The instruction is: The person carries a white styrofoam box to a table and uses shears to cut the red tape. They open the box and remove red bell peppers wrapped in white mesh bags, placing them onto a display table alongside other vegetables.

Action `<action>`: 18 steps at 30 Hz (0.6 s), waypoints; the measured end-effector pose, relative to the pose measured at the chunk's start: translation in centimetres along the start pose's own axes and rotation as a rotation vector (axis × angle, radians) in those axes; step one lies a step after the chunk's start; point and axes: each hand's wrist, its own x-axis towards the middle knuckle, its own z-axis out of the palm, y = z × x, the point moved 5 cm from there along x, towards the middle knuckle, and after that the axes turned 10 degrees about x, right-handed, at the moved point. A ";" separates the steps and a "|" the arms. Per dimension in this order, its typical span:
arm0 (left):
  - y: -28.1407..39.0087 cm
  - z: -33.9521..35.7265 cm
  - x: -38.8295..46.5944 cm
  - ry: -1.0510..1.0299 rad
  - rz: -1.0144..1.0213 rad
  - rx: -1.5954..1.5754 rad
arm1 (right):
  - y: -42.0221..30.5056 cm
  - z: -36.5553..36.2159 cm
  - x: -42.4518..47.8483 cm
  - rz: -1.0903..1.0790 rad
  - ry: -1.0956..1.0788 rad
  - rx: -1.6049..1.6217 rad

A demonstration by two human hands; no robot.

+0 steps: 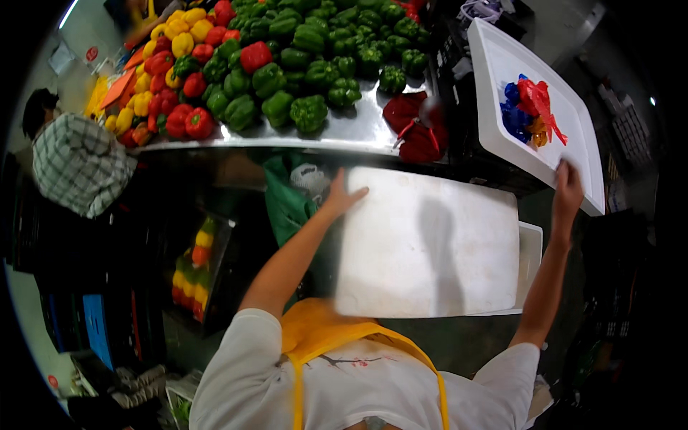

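Note:
A white foam lid or board (424, 242) lies in front of me, shifted to the left over a white box (531, 252) whose right side shows. My left hand (344, 198) grips the lid's upper left corner, thumb on top; its other fingers are partly hidden. Over the near rim of a white plastic tray (583, 140), my right hand (568, 183) has curled, blurred fingers; whether they hold anything is unclear. Inside the tray lie a blue plastic bundle (514, 118), a red plastic bundle (537, 102) and an orange-yellow piece (538, 131).
A metal table (365, 126) bears many green bell peppers (309, 113), plus red (199, 123) and yellow ones (183, 44). A dark red bag (414, 126) sits at its edge. At left are a person in a checked shirt (83, 161) and a crate of packed peppers (200, 263).

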 end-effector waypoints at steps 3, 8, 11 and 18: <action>0.1 1.1 0.8 -0.123 0.107 -0.200 | 2.8 -1.2 -12.7 0.336 -0.412 0.152; 0.5 1.8 1.1 -0.144 0.150 -0.298 | 5.2 -4.3 -36.4 1.308 -0.509 0.004; 2.3 0.8 0.3 -0.110 0.213 -0.315 | 3.4 0.1 -41.5 1.454 -0.047 0.508; 10.2 -4.1 -4.5 -0.374 0.218 -0.597 | 0.4 4.0 -43.6 1.241 0.434 0.729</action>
